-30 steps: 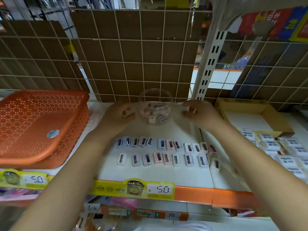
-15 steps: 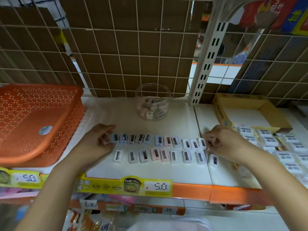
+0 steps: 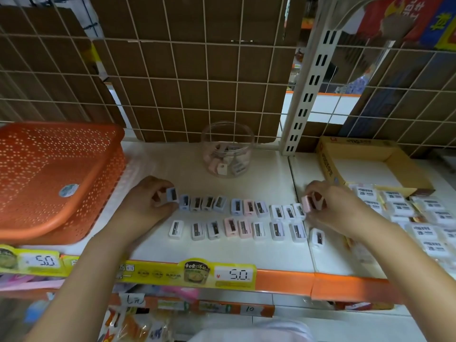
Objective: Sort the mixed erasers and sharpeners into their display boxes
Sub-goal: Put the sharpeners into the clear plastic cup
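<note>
Two rows of small pastel sharpeners (image 3: 237, 218) lie on the white shelf (image 3: 222, 250). My left hand (image 3: 148, 206) pinches a white sharpener (image 3: 172, 194) at the left end of the back row. At the right end, my right hand (image 3: 330, 208) pinches a pink sharpener (image 3: 307, 204). A clear round jar (image 3: 227, 149) with several sharpeners inside stands behind the rows. White wrapped erasers (image 3: 424, 230) lie piled at the right, in front of a yellow cardboard display box (image 3: 328, 164).
An orange perforated basket (image 3: 54, 178) lies upside down at the left. A wire grid with brown cardboard (image 3: 197, 77) backs the shelf, and a white slotted upright (image 3: 311, 85) stands behind the jar's right. Price tags (image 3: 232, 275) line the front edge.
Both hands came down from the jar to the ends of the back row. Each now pinches a sharpener, lifted slightly off the shelf.
</note>
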Action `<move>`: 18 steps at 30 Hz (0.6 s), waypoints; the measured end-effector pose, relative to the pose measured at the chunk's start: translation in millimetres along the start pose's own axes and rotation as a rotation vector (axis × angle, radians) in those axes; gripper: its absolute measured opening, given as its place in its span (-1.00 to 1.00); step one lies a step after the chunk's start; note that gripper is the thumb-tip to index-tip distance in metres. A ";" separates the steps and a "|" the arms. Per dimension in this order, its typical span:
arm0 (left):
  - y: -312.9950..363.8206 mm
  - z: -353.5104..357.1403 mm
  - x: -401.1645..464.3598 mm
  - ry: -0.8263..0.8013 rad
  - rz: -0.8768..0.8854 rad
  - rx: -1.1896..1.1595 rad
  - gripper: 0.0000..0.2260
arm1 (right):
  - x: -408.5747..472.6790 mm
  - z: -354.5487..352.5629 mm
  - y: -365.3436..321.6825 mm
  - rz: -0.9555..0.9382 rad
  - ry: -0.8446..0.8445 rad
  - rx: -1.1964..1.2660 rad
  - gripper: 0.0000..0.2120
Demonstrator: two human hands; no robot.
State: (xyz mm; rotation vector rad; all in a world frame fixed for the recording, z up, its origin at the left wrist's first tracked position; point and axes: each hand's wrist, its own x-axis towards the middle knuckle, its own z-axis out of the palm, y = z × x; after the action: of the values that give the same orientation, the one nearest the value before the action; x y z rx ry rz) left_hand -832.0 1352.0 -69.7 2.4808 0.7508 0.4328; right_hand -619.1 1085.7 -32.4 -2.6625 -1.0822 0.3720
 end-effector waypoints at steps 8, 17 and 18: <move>74.1 -16.5 10.5 0.059 0.157 -0.237 -0.66 | -8.7 -18.5 -61.0 -0.275 0.181 0.305 -0.71; 100.5 -10.4 3.2 0.037 0.256 -0.343 -0.59 | -9.4 -22.0 -85.7 -0.390 0.272 0.389 -0.66; 100.0 -10.0 2.9 0.039 0.257 -0.343 -0.60 | -8.9 -22.2 -85.5 -0.388 0.276 0.389 -0.66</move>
State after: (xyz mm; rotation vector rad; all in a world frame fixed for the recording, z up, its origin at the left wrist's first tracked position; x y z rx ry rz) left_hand -791.6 1285.6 -5.8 2.2519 0.3356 0.6458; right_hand -673.2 1136.1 16.7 -2.0381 -1.2517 0.1168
